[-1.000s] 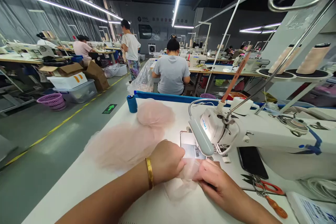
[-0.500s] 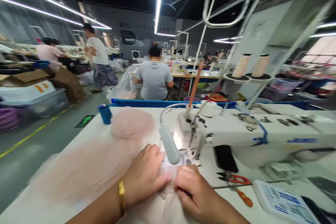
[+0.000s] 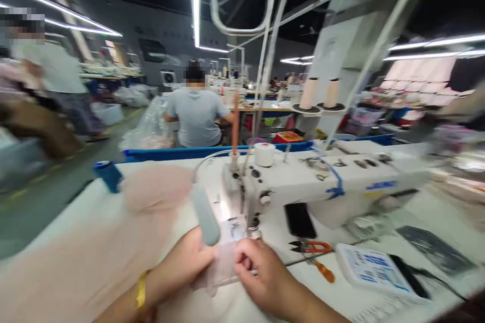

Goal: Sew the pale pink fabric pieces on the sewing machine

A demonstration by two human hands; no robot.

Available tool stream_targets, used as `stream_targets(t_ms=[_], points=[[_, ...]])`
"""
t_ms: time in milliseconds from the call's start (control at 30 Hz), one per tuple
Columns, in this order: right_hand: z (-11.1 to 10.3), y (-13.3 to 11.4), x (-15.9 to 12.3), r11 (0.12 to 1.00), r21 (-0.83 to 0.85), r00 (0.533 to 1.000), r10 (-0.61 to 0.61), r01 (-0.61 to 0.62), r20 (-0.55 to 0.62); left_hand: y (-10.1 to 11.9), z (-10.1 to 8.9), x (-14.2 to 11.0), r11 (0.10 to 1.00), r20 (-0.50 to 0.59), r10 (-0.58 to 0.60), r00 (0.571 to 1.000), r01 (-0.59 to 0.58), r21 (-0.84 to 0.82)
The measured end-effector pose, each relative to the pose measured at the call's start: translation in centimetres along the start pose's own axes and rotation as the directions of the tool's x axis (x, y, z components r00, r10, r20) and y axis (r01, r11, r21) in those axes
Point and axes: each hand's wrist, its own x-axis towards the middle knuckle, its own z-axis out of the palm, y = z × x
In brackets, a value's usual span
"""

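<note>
My left hand (image 3: 182, 267) and my right hand (image 3: 261, 275) both pinch a small piece of sheer pink fabric (image 3: 222, 270) on the white table, just in front of the needle area (image 3: 246, 222) of a white sewing machine (image 3: 322, 186). The left wrist wears a gold bangle (image 3: 141, 290). A grey lamp head (image 3: 205, 214) on a bent arm hangs over the left hand's fingers. More pink fabric (image 3: 87, 257) lies spread to the left, with a rounder pile (image 3: 157, 186) behind it.
Orange-handled snips (image 3: 316, 252), a black phone (image 3: 299, 219) and a printed white pad (image 3: 369, 270) lie right of the hands. A blue thread spool (image 3: 108, 174) stands at the table's far left. Two thread cones (image 3: 320, 93) sit on the stand. A seated person in grey (image 3: 197, 113) works ahead.
The view has swung to the right and is blurred. Both hands have moved the small fabric piece closer to the machine's needle area, keeping their pinch on it.
</note>
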Motion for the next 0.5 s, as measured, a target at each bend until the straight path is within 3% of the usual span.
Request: stream_targets(t_ms=[133, 267, 367, 500], points=[[0.8, 0.8, -0.7, 0.991, 0.130, 0.999, 0.032, -0.033, 0.006, 0.8, 0.6, -0.7, 0.986, 0.043, -0.024, 0.999, 0.031, -0.161], [1.7, 0.8, -1.2, 0.953, 0.227, 0.977, 0.212, -0.200, -0.029, 0.2, 0.9, -1.2, 0.969, 0.114, -0.074, 0.991, 0.098, -0.225], [2.0, 0.7, -1.3, 0.935, 0.262, 0.958, 0.271, -0.239, -0.092, -0.1, 0.9, -1.5, 0.952, 0.155, -0.075, 0.985, 0.117, -0.282], [2.1, 0.8, -1.2, 0.944, 0.211, 0.956, 0.277, -0.253, -0.096, -0.1, 0.0, -1.4, 0.978, 0.191, -0.056, 0.980, 0.092, -0.186]])
